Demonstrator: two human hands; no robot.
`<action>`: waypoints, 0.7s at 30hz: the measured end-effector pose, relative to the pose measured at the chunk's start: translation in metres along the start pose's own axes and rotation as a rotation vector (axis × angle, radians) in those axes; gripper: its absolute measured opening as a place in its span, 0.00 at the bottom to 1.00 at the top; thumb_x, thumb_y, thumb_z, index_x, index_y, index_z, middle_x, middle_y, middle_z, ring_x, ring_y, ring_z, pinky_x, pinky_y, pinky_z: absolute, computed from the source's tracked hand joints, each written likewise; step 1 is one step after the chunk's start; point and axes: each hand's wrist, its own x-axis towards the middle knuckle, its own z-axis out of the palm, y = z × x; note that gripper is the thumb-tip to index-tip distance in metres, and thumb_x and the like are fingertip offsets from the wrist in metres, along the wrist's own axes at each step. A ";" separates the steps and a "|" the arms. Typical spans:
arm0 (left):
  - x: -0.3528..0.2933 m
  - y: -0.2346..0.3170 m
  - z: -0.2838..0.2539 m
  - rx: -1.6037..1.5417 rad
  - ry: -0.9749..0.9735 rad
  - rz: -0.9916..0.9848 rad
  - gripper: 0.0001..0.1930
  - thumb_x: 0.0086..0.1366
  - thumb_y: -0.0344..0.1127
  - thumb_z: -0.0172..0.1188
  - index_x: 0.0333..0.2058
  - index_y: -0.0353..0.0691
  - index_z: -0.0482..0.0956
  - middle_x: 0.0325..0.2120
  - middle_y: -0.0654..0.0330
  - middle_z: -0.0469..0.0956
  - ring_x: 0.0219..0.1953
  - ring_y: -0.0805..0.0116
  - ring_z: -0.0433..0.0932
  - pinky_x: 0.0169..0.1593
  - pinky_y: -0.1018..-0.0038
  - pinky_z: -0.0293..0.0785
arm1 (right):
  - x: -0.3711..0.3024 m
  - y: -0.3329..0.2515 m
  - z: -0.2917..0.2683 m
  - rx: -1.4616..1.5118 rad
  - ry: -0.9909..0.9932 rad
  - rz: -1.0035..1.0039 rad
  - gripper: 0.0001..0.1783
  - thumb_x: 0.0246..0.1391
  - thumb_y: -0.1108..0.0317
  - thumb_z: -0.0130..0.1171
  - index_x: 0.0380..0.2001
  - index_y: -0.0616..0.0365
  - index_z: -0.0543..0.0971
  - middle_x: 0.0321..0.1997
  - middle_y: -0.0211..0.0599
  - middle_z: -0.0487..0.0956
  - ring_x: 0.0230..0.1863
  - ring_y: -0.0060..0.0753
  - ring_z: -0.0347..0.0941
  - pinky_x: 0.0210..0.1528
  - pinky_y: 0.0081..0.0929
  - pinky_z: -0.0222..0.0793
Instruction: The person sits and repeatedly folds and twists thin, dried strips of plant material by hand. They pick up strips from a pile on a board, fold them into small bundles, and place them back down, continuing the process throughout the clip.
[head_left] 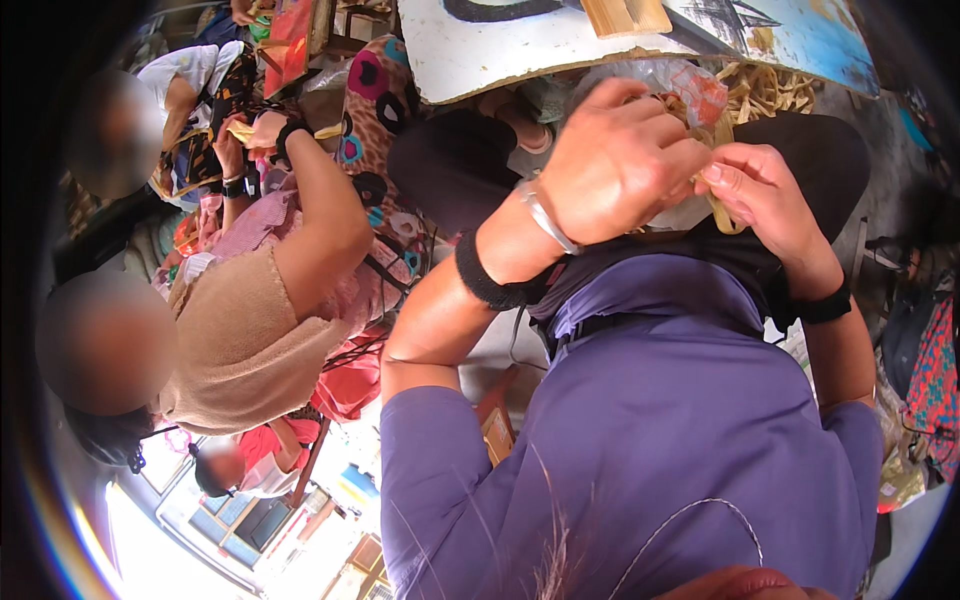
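Note:
My left hand is closed, fingers curled, with a silver bangle and a black band on that arm. Close beside it, my right hand pinches with thumb and forefinger. Between the two fingertips runs a flat, pale yellow strip; one end hangs below the right thumb, and more of it rises above the hands. The left hand's own fingertips are mostly hidden by its back. Both hands are over my lap, above dark trousers. Just beyond them lies a clear plastic bag with red-orange patches.
A pile of similar yellow strips lies past the bag. Ahead is a painted white board with a rough edge, a wooden block on it. At left sits a co-worker in a brown cloth, a yellow strip in their hands. Others sit farther off.

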 end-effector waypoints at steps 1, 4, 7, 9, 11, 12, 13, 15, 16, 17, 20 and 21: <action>0.000 -0.003 0.004 0.051 -0.009 0.020 0.13 0.45 0.35 0.71 0.32 0.46 0.81 0.28 0.65 0.78 0.35 0.61 0.77 0.48 0.66 0.70 | 0.001 -0.008 0.004 -0.076 0.073 -0.033 0.09 0.57 0.66 0.60 0.36 0.60 0.80 0.21 0.20 0.71 0.20 0.10 0.60 0.21 0.13 0.53; -0.003 -0.010 0.003 -0.139 -0.081 -0.101 0.08 0.48 0.33 0.66 0.30 0.43 0.80 0.23 0.63 0.76 0.26 0.59 0.75 0.38 0.68 0.74 | 0.005 -0.009 -0.002 -0.530 0.149 -0.514 0.08 0.51 0.74 0.63 0.35 0.64 0.80 0.24 0.32 0.78 0.23 0.20 0.71 0.26 0.19 0.64; -0.012 -0.013 0.006 -0.401 -0.167 -0.326 0.10 0.50 0.32 0.69 0.32 0.41 0.80 0.26 0.60 0.77 0.27 0.59 0.77 0.32 0.73 0.75 | 0.002 -0.009 -0.008 -0.579 0.126 -0.480 0.06 0.54 0.74 0.60 0.33 0.66 0.81 0.26 0.41 0.80 0.25 0.27 0.75 0.29 0.23 0.68; -0.011 -0.017 0.007 -0.734 -0.187 -0.573 0.11 0.50 0.30 0.70 0.33 0.41 0.79 0.28 0.59 0.78 0.29 0.60 0.79 0.34 0.75 0.75 | 0.008 0.001 -0.010 -0.496 0.114 -0.435 0.06 0.55 0.73 0.59 0.32 0.66 0.80 0.26 0.40 0.79 0.25 0.25 0.74 0.29 0.22 0.67; -0.004 -0.017 0.002 -0.601 -0.145 -0.466 0.14 0.50 0.27 0.71 0.36 0.39 0.78 0.30 0.60 0.80 0.32 0.65 0.82 0.35 0.76 0.76 | 0.013 -0.005 -0.015 -0.356 0.068 -0.266 0.09 0.57 0.70 0.59 0.31 0.67 0.80 0.25 0.35 0.79 0.27 0.19 0.72 0.31 0.19 0.67; 0.000 -0.016 0.001 -0.529 -0.147 -0.376 0.15 0.50 0.26 0.71 0.37 0.39 0.78 0.30 0.60 0.80 0.31 0.66 0.82 0.35 0.75 0.76 | 0.016 -0.009 -0.014 -0.296 0.039 -0.226 0.09 0.57 0.70 0.59 0.31 0.68 0.80 0.25 0.33 0.79 0.28 0.18 0.72 0.31 0.18 0.67; 0.004 -0.015 0.000 -0.457 -0.149 -0.287 0.16 0.50 0.26 0.71 0.38 0.39 0.78 0.29 0.61 0.80 0.31 0.68 0.82 0.34 0.75 0.77 | 0.018 -0.013 -0.014 -0.237 0.009 -0.186 0.10 0.57 0.69 0.59 0.31 0.68 0.81 0.25 0.31 0.79 0.28 0.16 0.71 0.32 0.18 0.66; 0.008 -0.017 0.001 -0.578 0.033 -0.322 0.10 0.50 0.23 0.70 0.32 0.38 0.80 0.24 0.63 0.79 0.24 0.76 0.78 0.28 0.80 0.73 | 0.022 -0.021 -0.017 -0.160 0.008 -0.151 0.10 0.58 0.69 0.59 0.33 0.67 0.81 0.26 0.29 0.79 0.30 0.14 0.70 0.33 0.17 0.66; 0.011 -0.018 -0.001 -0.643 0.048 -0.365 0.08 0.51 0.23 0.69 0.30 0.38 0.80 0.24 0.65 0.79 0.24 0.79 0.77 0.28 0.82 0.71 | 0.024 -0.026 -0.020 -0.198 -0.002 -0.169 0.10 0.57 0.69 0.60 0.33 0.67 0.81 0.26 0.29 0.79 0.29 0.14 0.70 0.33 0.17 0.66; 0.009 -0.016 -0.002 -0.721 0.058 -0.421 0.07 0.52 0.22 0.68 0.28 0.38 0.80 0.23 0.66 0.78 0.23 0.82 0.75 0.27 0.84 0.70 | 0.024 -0.027 -0.022 -0.230 -0.014 -0.170 0.10 0.57 0.69 0.60 0.33 0.67 0.81 0.25 0.29 0.79 0.29 0.14 0.70 0.32 0.16 0.66; 0.007 -0.024 -0.001 -0.896 0.066 -0.614 0.05 0.54 0.21 0.67 0.29 0.36 0.80 0.24 0.67 0.79 0.24 0.82 0.76 0.28 0.84 0.71 | 0.032 -0.026 -0.036 -0.260 -0.018 -0.182 0.09 0.56 0.69 0.60 0.34 0.67 0.82 0.25 0.28 0.79 0.28 0.14 0.70 0.31 0.17 0.66; 0.007 -0.029 0.000 -0.939 0.072 -0.665 0.05 0.54 0.21 0.66 0.29 0.35 0.80 0.24 0.66 0.79 0.25 0.81 0.76 0.29 0.84 0.72 | 0.037 -0.029 -0.037 -0.274 0.012 -0.233 0.09 0.56 0.70 0.60 0.35 0.67 0.82 0.25 0.28 0.79 0.27 0.14 0.70 0.30 0.16 0.66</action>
